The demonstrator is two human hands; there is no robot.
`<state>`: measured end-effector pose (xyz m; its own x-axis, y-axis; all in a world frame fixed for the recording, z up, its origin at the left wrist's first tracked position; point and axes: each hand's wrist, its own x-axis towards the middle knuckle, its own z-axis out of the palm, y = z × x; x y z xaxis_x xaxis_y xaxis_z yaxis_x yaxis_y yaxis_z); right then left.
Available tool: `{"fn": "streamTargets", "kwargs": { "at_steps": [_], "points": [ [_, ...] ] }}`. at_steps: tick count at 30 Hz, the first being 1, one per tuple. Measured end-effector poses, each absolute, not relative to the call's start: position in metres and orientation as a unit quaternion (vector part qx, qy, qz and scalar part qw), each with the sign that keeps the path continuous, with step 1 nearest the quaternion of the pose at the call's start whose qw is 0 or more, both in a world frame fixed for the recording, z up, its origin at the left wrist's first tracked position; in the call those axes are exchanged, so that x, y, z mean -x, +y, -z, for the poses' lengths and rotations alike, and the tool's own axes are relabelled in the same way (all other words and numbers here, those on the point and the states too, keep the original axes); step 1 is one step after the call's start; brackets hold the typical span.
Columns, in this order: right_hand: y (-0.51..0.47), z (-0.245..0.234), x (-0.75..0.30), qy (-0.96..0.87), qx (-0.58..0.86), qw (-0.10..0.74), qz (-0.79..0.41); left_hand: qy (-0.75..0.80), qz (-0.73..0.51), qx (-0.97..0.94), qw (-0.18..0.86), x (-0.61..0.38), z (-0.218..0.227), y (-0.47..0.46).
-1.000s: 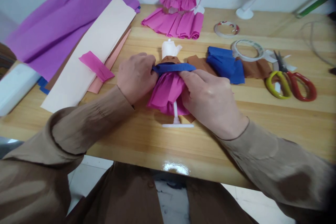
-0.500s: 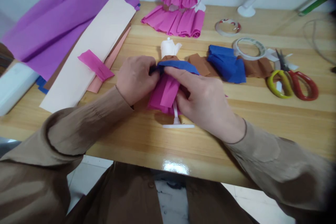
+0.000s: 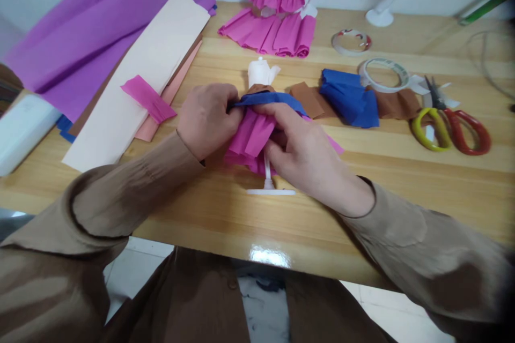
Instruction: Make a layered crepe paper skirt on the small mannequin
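Observation:
A small white mannequin (image 3: pixel 260 72) on a white stand (image 3: pixel 270 191) lies on the wooden table (image 3: pixel 281 220). It wears a brown top, a pink crepe-paper skirt (image 3: pixel 251 136) and a blue paper band (image 3: pixel 267 99) at the waist. My left hand (image 3: pixel 207 118) is closed on the left end of the blue band. My right hand (image 3: pixel 306 153) pinches the band and skirt from the right, its fingers curled against the waist.
Purple crepe paper (image 3: pixel 80 37), a cream paper strip (image 3: pixel 140 69) and a pink scrap (image 3: pixel 148 98) lie at the left. Blue (image 3: pixel 350 97) and brown paper (image 3: pixel 392 103), tape rolls (image 3: pixel 384 75) and scissors (image 3: pixel 450 126) lie at the right. A pink pleated skirt (image 3: pixel 273 35) sits behind.
My right hand has slid left and down along the waist, from lying over the skirt's right side to pinching at its middle. The left hand has stayed put.

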<state>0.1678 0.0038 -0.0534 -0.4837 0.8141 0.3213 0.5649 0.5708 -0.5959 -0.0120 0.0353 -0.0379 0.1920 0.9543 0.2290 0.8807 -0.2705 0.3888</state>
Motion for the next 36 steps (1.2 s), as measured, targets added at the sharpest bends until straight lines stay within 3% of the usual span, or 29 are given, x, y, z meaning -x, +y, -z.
{"fn": "streamTargets", "kwargs": {
  "at_steps": [15,24,36],
  "points": [
    [0.0017,0.0571,-0.1664,-0.838,0.422,0.278,-0.204,0.574,-0.194,-0.789,0.098,0.0126,0.0368,0.0305],
    [-0.0052,0.0474,-0.1714,-0.861,0.403,0.284,-0.124,0.568,-0.205,-0.789,0.111,0.0121,0.0367,0.0316],
    [0.0021,0.0511,-0.1703,-0.848,0.418,0.274,-0.175,0.564,-0.194,-0.796,0.106,0.0112,0.0345,0.029]
  ]
}}
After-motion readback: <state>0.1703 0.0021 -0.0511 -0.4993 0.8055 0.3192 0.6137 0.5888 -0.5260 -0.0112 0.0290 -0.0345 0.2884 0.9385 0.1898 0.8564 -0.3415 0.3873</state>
